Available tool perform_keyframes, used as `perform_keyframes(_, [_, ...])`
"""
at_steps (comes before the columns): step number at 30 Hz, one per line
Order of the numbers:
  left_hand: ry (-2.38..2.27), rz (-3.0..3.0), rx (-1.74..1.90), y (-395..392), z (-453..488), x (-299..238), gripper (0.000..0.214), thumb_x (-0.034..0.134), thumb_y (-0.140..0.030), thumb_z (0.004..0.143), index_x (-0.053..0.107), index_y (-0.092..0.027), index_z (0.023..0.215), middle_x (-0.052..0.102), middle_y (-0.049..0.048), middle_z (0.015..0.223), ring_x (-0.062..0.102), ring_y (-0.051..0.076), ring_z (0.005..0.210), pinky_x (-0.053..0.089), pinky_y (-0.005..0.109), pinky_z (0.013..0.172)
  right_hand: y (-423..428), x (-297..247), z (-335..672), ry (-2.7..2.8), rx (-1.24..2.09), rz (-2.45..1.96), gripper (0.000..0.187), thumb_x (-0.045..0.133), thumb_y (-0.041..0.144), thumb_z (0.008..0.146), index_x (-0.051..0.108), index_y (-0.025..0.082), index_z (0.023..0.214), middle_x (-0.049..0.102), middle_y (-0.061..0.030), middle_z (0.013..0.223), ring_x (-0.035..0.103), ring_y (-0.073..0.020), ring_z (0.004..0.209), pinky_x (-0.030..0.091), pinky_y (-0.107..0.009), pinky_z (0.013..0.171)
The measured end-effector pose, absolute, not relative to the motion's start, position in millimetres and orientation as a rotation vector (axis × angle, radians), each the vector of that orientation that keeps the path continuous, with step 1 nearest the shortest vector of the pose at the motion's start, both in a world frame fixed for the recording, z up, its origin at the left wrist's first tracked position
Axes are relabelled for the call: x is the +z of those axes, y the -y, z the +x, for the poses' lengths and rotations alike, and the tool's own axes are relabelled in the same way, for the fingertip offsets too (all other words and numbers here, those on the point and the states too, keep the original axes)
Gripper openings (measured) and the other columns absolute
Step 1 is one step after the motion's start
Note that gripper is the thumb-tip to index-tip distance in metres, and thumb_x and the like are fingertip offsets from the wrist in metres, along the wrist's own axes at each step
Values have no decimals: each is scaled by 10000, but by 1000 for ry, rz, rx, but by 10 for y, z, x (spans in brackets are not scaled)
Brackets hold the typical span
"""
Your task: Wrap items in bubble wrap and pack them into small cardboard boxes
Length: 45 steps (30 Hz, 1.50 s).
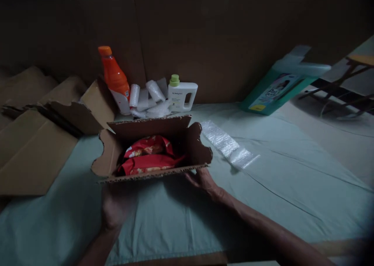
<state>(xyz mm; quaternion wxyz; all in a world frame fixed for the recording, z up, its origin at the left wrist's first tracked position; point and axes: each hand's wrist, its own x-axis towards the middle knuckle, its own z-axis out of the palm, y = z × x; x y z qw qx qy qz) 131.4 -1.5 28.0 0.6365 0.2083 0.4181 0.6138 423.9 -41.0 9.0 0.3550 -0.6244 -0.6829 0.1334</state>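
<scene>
An open cardboard box (193, 141) sits on a pale green sheet, its flaps spread out. Red snack packets (147, 156) lie inside it. My left hand (115, 207) is under the near flap at the box's front left, fingers hidden by the cardboard. My right hand (203, 180) grips the near flap's right end, fingers curled under the edge. A strip of bubble wrap (228, 145) lies just right of the box.
Behind the box stand an orange bottle (115, 78), rolls of bubble wrap (149, 96) and a white jug with a green cap (181, 94). Flattened cardboard boxes (37, 141) lie left. A teal package (277, 86) leans against the cardboard wall at right.
</scene>
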Motion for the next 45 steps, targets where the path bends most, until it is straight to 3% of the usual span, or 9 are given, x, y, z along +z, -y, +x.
perform_keyframes(6, [-922, 722, 1473, -576, 1547, 506, 533, 516, -717, 883, 737, -278, 1087, 717, 17, 1265, 517, 228, 1372, 374, 349, 1176, -99, 362, 4093, 1685, 489, -1602, 573, 638, 265, 855, 487, 172, 1400, 636, -154, 1305, 619, -267, 1129, 549, -404, 931])
perform_keyframes(11, [-1011, 848, 1452, -719, 1416, 424, 489, 554, -698, 837, 718, -276, 1021, 719, 17, 1217, 553, 237, 1317, 396, 377, 1159, -34, 312, 4397, 1819, 375, -1598, 636, 633, 225, 874, 462, 233, 1486, 523, -130, 1502, 507, -270, 1362, 452, -464, 1115])
perform_keyframes(17, [-1261, 659, 1455, -105, 1046, 398, 354, 664, -544, 785, 720, -260, 990, 722, 28, 1095, 578, 260, 1265, 322, 462, 1208, 280, 466, 5090, 1794, -2, -2253, 614, 670, 266, 853, 541, 111, 1432, 486, -219, 1528, 511, -384, 1326, 424, -534, 1075])
perform_keyframes(23, [-1327, 938, 1191, 499, 1081, 328, 347, 732, -456, 770, 724, -221, 1025, 721, 42, 1175, 591, 271, 1246, 337, 451, 1190, 454, 694, 5270, 1869, -61, -2420, 293, 571, 293, 927, 732, 156, 1129, 720, -171, 1218, 615, -345, 1147, 426, -468, 962])
perform_keyframes(26, [-1331, 1060, 1048, 636, 1055, 300, 421, 759, -481, 757, 727, -205, 1074, 732, 59, 1184, 619, 271, 1210, 370, 433, 1168, 603, 757, 5410, 1863, -58, -2392, 409, 466, 147, 934, 683, 198, 1276, 718, -115, 1274, 607, -288, 1192, 412, -417, 964])
perform_keyframes(30, [-1306, 1165, 901, 721, 1072, 307, 499, 738, -561, 762, 723, -195, 1101, 724, 87, 1230, 630, 290, 1208, 392, 446, 1150, 689, 802, 5657, 1924, -22, -2348, 605, 466, -17, 791, 673, 220, 1307, 693, -93, 1334, 594, -271, 1227, 423, -386, 910])
perform_keyframes(35, [-1237, 1292, 717, 806, 1199, 377, 582, 697, -639, 756, 718, -192, 1127, 714, 111, 1260, 611, 321, 1245, 440, 464, 1103, 686, 899, 5666, 1950, -65, -2296, 225, 558, 109, 860, 755, 192, 932, 772, -107, 1088, 642, -268, 1110, 428, -357, 851])
perform_keyframes(42, [-1232, 1426, 697, 838, 1276, 431, 509, 639, -590, 810, 719, -170, 1087, 732, 133, 1184, 660, 311, 1148, 505, 468, 1026, 1250, 1065, 4905, 1861, -257, -1849, 192, 520, 253, 998, 703, 205, 965, 776, -58, 906, 682, -192, 800, 425, -320, 798])
perform_keyframes(45, [-1183, 1610, 703, 880, 1352, 438, 461, 601, -482, 870, 670, -181, 1212, 686, 136, 1275, 666, 298, 1127, 537, 474, 983, 1476, 975, 4457, 1991, -141, -1682, 205, 522, 226, 1006, 687, 204, 886, 757, -37, 833, 654, -158, 730, 405, -304, 782])
